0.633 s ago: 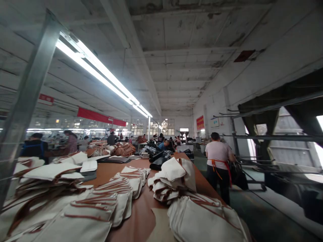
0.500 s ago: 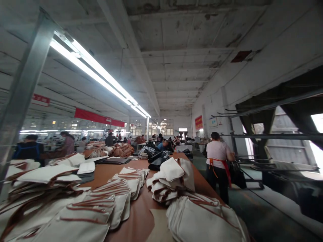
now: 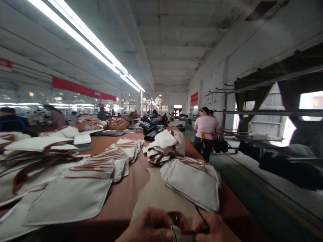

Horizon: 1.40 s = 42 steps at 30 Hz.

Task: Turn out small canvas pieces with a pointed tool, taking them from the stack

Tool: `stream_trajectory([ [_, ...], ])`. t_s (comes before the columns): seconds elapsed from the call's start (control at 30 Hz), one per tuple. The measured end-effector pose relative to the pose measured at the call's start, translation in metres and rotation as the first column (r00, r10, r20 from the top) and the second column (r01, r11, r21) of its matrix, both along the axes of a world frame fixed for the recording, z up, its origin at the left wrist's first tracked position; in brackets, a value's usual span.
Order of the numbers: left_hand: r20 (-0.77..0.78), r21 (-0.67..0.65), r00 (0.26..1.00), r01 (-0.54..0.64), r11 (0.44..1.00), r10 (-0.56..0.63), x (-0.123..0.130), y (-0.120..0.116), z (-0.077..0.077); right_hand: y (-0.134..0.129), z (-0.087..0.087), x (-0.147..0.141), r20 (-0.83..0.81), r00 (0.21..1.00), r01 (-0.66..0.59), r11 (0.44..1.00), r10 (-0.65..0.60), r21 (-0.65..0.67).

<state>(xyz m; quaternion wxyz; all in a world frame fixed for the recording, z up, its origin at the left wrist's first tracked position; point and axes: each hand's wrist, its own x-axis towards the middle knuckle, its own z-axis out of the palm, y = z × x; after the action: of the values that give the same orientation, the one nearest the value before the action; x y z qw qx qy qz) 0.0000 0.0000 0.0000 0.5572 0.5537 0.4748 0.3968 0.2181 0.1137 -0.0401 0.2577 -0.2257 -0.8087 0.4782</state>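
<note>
Left hand [image 3: 148, 224] and right hand [image 3: 214, 227] at lower centre, fingers curled inward, gripping from 2 opposite sides a small pale piece [image 3: 178, 232] with a brown band [image 3: 179, 217]; probably so held to steady the edge between the thumbs. At the right fingers, a thin dark strip [image 3: 202, 217], blurred; impossible to tell whether cord or tool. Directly beyond, a tan sheet [image 3: 148, 193] flat on the brown-covered bench [image 3: 121, 201], perhaps as a protective layer. At the sheet's right side, a stack of pale panels [image 3: 190, 185], overlapping, apparently placed near for short reach. Just behind, a looser pile [image 3: 164, 143], rumpled and uneven. To the left, a fanned row [image 3: 75, 195] of similar panels, overlapped in steps, presumably to leave each brown-trimmed edge exposed. Farther left, a layered heap [image 3: 32, 148], less orderly. Toward the bench's far end, dark bundles [image 3: 152, 129]. Right of the bench, a co-worker [image 3: 205, 126] standing, orange tie at the waist; farther right, a metal rack [image 3: 272, 112]. Overhead, 2 lines of light tubes [image 3: 75, 38], seemingly aligned for lighting along the bench.
</note>
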Motion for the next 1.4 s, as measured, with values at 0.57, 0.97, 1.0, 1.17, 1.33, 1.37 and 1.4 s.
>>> stream_trajectory([
  [0.57,-0.035,-0.058,0.999,0.032,0.998,-0.034,0.027,0.002,-0.025,-0.031,0.003,0.010,-0.087,0.981,-0.193,0.948,0.176,-0.252],
  [0.97,-0.098,-0.122,0.990,0.092,0.988,-0.104,0.040,0.007,-0.014,-0.035,0.003,0.011,-0.066,0.995,-0.096,0.956,0.081,-0.277],
  [1.0,-0.097,-0.138,0.989,0.095,0.986,-0.109,0.041,0.007,-0.013,-0.036,0.004,0.010,-0.047,0.997,-0.076,0.951,0.065,-0.299],
  [1.17,-0.156,-0.131,0.985,0.048,0.990,-0.069,0.045,0.006,-0.012,-0.036,0.015,0.010,0.016,0.998,-0.057,0.918,0.068,-0.392],
  [1.33,-0.290,-0.077,0.957,-0.017,0.997,-0.007,0.046,0.004,-0.014,-0.036,0.012,0.012,0.060,0.998,0.023,0.952,-0.004,-0.307],
  [1.37,-0.319,-0.061,0.948,-0.022,0.998,0.002,0.047,0.004,-0.014,-0.037,0.009,0.011,0.066,0.997,0.045,0.958,-0.027,-0.282],
  [1.4,-0.349,-0.046,0.937,-0.023,0.999,0.005,0.048,0.005,-0.014,-0.037,0.005,0.010,0.071,0.996,0.067,0.964,-0.050,-0.256],
])
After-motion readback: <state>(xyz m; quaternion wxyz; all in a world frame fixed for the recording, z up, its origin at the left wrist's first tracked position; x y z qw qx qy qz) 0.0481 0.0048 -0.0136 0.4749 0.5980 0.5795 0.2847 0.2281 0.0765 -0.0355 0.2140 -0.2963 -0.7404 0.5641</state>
